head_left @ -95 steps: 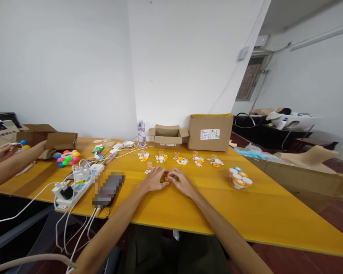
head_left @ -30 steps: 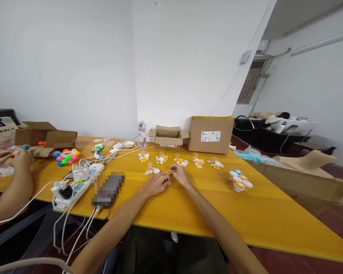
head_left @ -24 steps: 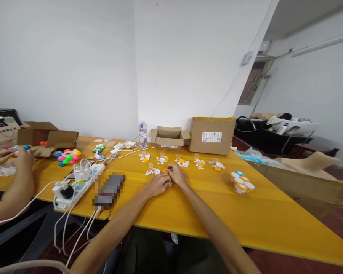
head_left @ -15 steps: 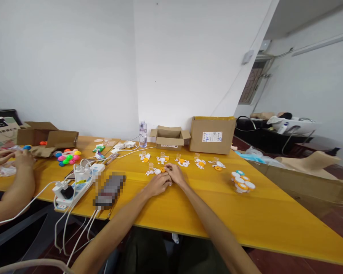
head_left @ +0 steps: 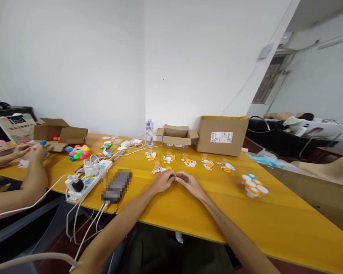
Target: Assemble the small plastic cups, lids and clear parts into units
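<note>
My left hand (head_left: 163,181) and my right hand (head_left: 191,184) meet fingertip to fingertip over the table, fingers curled and pinched. Something tiny and pale seems to be between them, too small to make out. Just beyond my left hand lies a group of parts: a clear cup (head_left: 157,165), small white pieces (head_left: 155,171) and an orange disc (head_left: 168,168), partly hidden by the hand. Farther back is a row of similar groups, among them an orange ring (head_left: 188,161) with white discs (head_left: 192,164). To the right stands a cluster of white-topped, orange-rimmed round pieces (head_left: 251,183).
An open carton (head_left: 175,141) and a larger closed box (head_left: 221,139) stand by the wall, beside a water bottle (head_left: 149,133). A power strip (head_left: 103,166) with cables and a blurred-out dark device (head_left: 117,185) lie left. Farther left, a co-worker's hands (head_left: 37,152) hold a blue ball.
My hands, earlier overlapping by the orange disc, are now side by side with fingertips together, nearer me. The camera has turned slightly left, shifting everything rightward in view.
</note>
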`<state>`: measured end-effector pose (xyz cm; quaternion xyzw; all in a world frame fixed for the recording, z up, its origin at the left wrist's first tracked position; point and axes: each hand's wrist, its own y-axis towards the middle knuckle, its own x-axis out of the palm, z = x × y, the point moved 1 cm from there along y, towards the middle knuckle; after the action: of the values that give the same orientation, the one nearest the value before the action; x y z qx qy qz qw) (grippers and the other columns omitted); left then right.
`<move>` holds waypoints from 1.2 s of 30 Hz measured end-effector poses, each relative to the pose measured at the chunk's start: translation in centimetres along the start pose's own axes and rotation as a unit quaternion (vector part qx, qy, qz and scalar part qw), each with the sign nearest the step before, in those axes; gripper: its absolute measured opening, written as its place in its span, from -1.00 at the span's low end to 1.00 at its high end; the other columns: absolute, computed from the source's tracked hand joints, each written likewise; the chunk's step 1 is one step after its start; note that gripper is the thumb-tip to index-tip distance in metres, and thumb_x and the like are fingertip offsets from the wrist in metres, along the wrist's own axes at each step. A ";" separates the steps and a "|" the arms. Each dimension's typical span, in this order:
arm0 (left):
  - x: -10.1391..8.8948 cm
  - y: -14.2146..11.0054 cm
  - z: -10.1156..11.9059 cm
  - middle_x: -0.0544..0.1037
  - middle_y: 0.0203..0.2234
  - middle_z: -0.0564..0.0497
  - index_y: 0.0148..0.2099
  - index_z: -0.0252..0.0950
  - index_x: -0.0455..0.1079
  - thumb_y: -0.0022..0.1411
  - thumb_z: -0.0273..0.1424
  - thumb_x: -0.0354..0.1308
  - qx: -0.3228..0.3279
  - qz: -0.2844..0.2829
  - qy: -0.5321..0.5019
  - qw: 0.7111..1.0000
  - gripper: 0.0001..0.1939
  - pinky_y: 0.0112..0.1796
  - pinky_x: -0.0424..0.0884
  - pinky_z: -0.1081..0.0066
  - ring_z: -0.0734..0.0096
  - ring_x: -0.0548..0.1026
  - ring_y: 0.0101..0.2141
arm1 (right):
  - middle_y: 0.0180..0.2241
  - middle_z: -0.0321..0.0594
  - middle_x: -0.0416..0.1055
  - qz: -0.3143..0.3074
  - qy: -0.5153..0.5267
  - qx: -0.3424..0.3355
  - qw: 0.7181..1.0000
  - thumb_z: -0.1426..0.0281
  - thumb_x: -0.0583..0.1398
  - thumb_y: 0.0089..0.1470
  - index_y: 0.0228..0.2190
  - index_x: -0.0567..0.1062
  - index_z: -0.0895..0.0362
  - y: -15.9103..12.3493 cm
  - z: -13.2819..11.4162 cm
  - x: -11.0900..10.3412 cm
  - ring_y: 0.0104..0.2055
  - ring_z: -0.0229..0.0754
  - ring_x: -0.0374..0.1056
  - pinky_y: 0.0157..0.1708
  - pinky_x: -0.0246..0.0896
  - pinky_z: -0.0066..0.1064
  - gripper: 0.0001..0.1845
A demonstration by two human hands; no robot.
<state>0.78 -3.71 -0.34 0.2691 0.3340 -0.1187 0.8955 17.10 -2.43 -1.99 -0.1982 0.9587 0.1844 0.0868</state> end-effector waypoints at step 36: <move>-0.2 0.3 0.2 0.53 -0.47 0.04 -0.36 -0.26 0.46 0.25 -0.33 0.06 -0.038 -0.010 -0.075 0.996 -0.80 -0.25 0.35 0.39 0.37 0.43 -0.38 | -0.40 -0.25 0.53 0.023 -0.016 0.022 0.999 0.14 0.31 -0.16 -0.40 0.52 0.08 0.0 -0.8 0.3 -0.32 -0.14 0.43 -0.23 0.33 -0.28 -0.69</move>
<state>0.81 -3.53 0.06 0.2218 0.2727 -0.1351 0.9264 16.73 -2.86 -1.37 -0.1708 0.9655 0.1681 0.1018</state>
